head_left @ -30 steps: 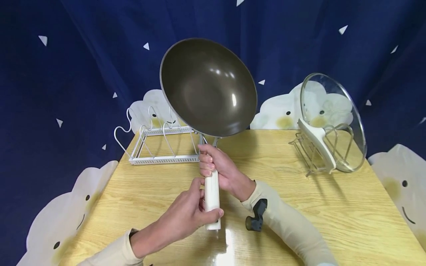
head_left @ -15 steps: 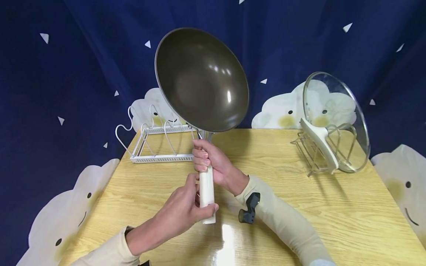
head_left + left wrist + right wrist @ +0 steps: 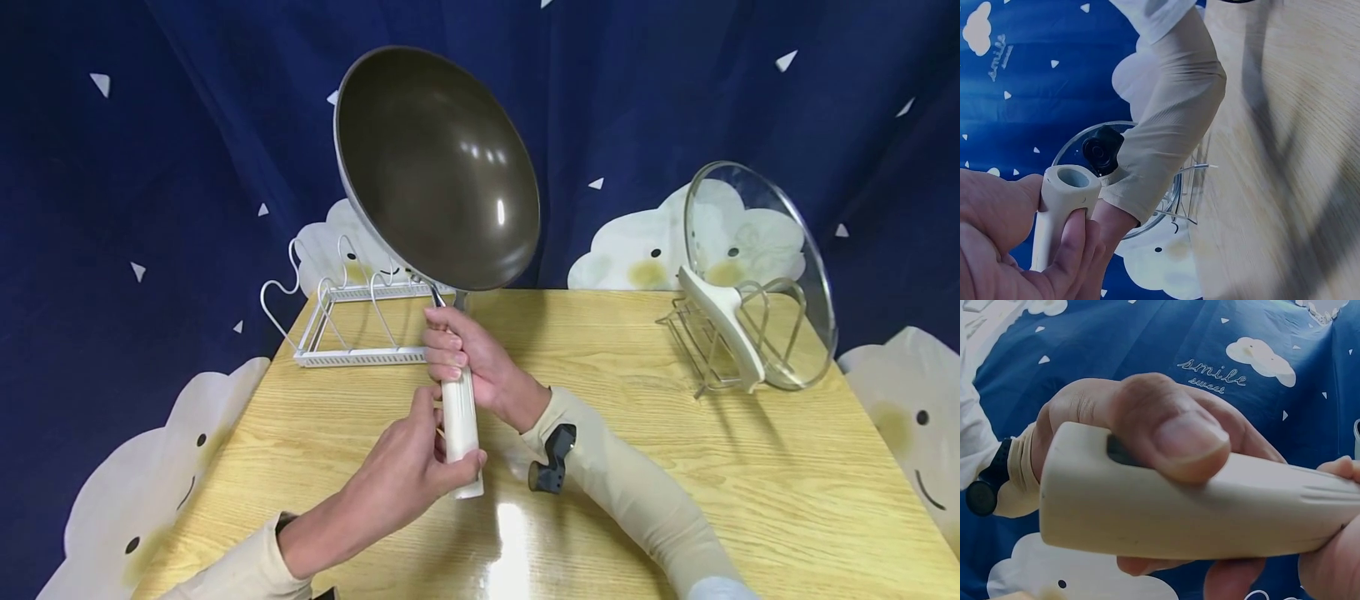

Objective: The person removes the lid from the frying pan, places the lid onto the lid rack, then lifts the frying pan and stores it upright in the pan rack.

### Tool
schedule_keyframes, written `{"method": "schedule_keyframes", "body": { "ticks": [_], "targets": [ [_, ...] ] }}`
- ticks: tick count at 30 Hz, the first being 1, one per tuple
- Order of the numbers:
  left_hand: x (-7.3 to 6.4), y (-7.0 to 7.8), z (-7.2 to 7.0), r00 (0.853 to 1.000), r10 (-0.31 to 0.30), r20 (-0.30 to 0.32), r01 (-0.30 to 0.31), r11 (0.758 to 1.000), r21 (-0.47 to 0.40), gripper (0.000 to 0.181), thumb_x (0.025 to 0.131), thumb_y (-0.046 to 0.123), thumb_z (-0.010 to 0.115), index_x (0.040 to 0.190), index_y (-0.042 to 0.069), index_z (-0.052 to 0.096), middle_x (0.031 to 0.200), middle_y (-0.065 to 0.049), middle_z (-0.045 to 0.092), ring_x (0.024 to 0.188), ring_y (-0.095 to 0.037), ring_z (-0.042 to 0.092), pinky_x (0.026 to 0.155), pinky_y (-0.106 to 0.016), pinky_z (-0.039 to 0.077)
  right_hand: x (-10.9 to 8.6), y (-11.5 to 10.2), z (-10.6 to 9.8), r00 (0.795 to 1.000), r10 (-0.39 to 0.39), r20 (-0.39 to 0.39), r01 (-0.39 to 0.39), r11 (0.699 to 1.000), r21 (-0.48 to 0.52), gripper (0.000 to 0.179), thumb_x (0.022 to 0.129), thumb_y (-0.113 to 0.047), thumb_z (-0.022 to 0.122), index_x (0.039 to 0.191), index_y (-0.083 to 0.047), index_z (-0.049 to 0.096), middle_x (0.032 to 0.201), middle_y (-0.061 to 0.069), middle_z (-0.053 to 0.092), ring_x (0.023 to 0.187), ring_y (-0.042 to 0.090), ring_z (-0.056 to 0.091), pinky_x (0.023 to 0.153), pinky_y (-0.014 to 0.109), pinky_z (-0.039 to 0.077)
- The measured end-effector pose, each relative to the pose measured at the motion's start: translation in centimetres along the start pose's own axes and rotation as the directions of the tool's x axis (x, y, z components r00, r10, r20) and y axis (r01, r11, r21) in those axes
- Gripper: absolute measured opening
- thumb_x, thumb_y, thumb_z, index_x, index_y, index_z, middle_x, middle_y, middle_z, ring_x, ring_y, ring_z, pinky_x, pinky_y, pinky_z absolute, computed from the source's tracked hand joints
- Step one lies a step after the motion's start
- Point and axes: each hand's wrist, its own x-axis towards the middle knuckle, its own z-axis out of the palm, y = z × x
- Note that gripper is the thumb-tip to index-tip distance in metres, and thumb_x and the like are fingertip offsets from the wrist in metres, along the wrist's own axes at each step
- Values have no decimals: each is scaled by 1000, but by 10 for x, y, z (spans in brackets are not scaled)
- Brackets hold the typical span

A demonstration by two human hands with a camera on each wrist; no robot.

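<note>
Both hands hold a deep frying pan (image 3: pixel 435 171) up over the table, its dark brown inside facing the head camera and tilted. My right hand (image 3: pixel 480 358) grips the upper part of the cream handle (image 3: pixel 460 417), just below the pan. Lower down, my left hand (image 3: pixel 397 467) holds the same handle near its end, thumb across the front and fingers behind. In the left wrist view the hollow end of the handle (image 3: pixel 1072 181) shows between thumb and fingers. The right wrist view has the left thumb (image 3: pixel 1179 434) pressed over the slot in the handle.
A white wire rack (image 3: pixel 367 358) stands at the back left, partly behind the pan. At the back right a glass lid (image 3: pixel 780 250) with a white handle (image 3: pixel 723 325) leans in a small metal stand (image 3: pixel 701 367). A blue curtain (image 3: pixel 637 92) hangs behind the wooden table (image 3: pixel 622 400).
The pan has moved up and to the left, with both hands still on its handle. The rack and the lid stay in place.
</note>
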Motion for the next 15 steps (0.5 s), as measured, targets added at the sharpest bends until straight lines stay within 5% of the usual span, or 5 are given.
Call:
{"method": "schedule_keyframes", "body": {
  "ticks": [15],
  "targets": [
    [0,-1,-11,998,20,-57,-16,998,61,54,83,19,79,122,3,46,85,3,64,68,-4,59,58,-24,52,17,1,4,994,73,86,-78,996,50,51,112,-27,24,65,-19,43,50,-11,44,37,0,42,37,15,36]
  ]
}}
